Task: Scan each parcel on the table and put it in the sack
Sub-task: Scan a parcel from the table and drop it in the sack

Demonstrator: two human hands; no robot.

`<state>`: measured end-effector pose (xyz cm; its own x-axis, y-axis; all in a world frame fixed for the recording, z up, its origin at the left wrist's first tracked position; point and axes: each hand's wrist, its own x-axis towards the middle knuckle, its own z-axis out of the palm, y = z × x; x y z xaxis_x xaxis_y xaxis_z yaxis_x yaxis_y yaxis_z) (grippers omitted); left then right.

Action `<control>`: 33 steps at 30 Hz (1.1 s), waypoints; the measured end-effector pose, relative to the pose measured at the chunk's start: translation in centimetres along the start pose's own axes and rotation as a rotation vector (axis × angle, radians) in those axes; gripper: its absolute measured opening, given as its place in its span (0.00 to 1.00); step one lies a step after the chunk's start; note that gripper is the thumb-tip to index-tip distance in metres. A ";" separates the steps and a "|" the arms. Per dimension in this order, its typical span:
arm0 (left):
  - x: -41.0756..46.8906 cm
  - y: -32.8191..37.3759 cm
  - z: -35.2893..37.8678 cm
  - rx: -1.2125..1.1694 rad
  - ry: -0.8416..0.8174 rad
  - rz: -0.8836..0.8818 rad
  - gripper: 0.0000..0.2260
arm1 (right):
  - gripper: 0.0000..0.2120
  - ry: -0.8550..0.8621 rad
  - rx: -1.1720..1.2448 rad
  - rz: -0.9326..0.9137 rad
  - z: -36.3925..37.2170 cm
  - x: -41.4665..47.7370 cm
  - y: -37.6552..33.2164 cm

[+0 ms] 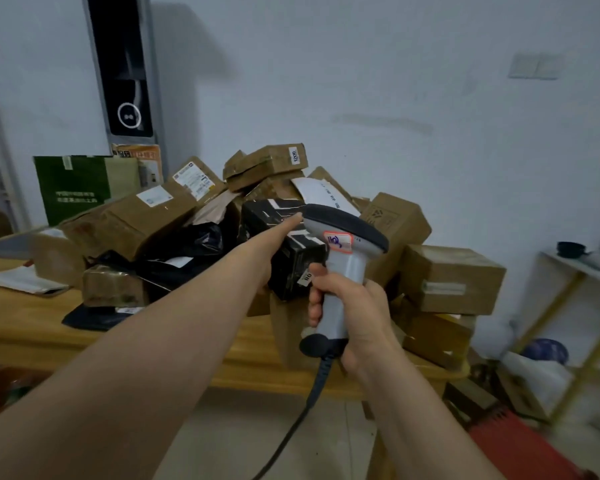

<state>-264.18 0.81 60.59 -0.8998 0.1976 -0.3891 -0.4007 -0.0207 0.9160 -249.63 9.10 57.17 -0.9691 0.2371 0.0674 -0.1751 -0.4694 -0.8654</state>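
Observation:
A heap of brown cardboard parcels and black poly bags covers the wooden table. My left hand reaches into the heap and holds a black box parcel with white labels. Its thumb lies along the top and its fingers are hidden behind the box. My right hand grips the handle of a grey corded barcode scanner. The scanner's dark head sits just right of the black box, pointing at the pile. No sack is plainly in view.
A green carton and a tall dark device stand at the back left against the wall. White shelving with small items is at the right. Something red lies on the floor below it. The scanner's cable hangs down.

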 end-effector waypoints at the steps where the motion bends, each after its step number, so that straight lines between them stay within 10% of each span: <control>1: -0.1 -0.1 0.1 0.000 0.014 0.004 0.35 | 0.08 0.008 0.006 0.002 -0.3 -0.1 0.1; 13: -5.9 -2.5 -8.4 -0.350 -0.162 0.190 0.25 | 0.14 0.301 0.115 -0.084 -1.1 0.3 1.2; 17: -7.3 -6.5 -13.4 -0.387 -0.259 0.164 0.37 | 0.11 0.212 0.186 -0.027 1.0 0.0 2.4; 26: -11.1 -9.2 -20.3 0.011 0.145 0.225 0.22 | 0.13 0.033 -0.004 -0.017 5.8 -1.9 8.3; 33: -13.4 -10.6 -23.5 -0.125 0.041 0.053 0.41 | 0.14 -0.130 -0.047 0.045 8.3 -3.0 12.1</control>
<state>-251.90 -24.62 53.77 -0.9255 0.1525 -0.3467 -0.3687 -0.1528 0.9169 -250.32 -4.38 50.63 -0.9907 0.1031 0.0889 -0.1253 -0.4362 -0.8911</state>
